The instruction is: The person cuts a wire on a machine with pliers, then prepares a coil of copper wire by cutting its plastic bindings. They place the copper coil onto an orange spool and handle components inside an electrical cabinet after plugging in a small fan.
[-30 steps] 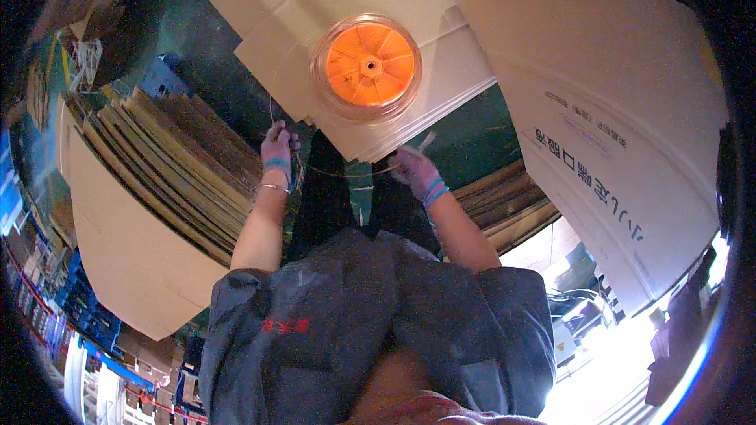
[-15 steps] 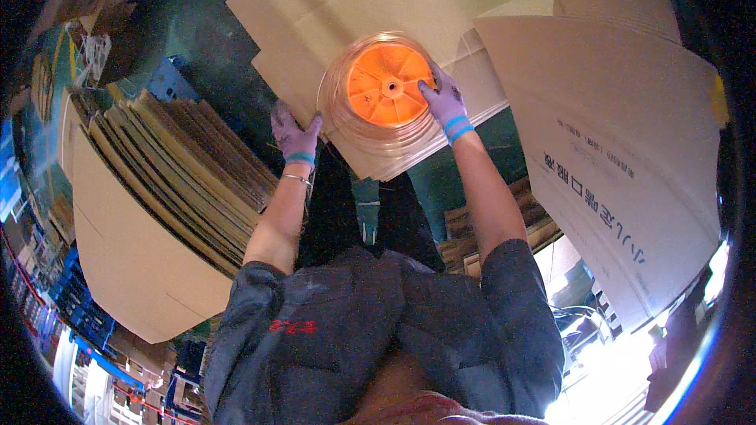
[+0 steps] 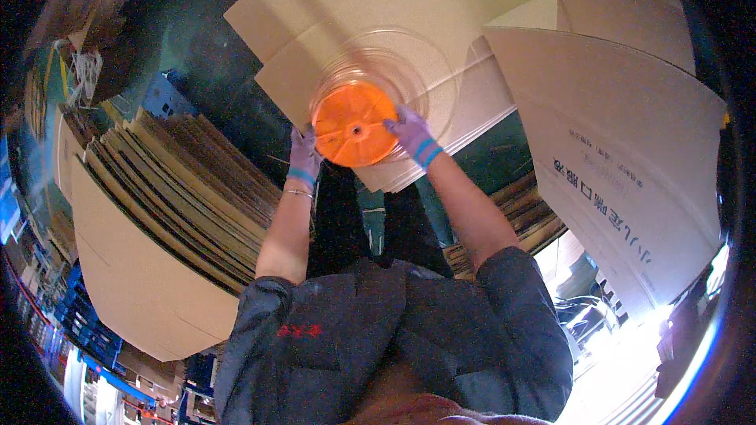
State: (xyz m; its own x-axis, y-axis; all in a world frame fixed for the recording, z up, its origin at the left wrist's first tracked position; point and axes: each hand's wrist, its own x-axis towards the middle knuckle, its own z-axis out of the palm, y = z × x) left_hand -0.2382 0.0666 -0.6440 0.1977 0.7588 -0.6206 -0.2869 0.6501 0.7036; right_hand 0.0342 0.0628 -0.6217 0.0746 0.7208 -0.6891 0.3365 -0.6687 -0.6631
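Observation:
An orange plastic spool point(image 3: 357, 124) with a round hub hole is gripped at its rim between my two gloved hands. My left hand point(image 3: 305, 154), in a light purple glove, closes on its left edge. On the right edge, my right hand point(image 3: 411, 132) has its thumb over the rim; its other fingers are partly hidden. Loose loops of clear, copper-tinted strapping or tubing point(image 3: 394, 59) spread out behind the spool over the flat cardboard sheets point(image 3: 346, 4). Whether the loops are still wound on the spool's core cannot be made out.
To the left stands a thick row of upright cardboard sheets point(image 3: 157, 244). A large printed cardboard panel point(image 3: 622, 157) leans at the right, with more stacked cardboard point(image 3: 512, 216) below it. A blue crate point(image 3: 168, 96) sits at the far left.
The spool has moved left and toward me, off the middle of the coil, whose loops now lie looser. My left hand has come onto its rim; my right hand has moved left with it.

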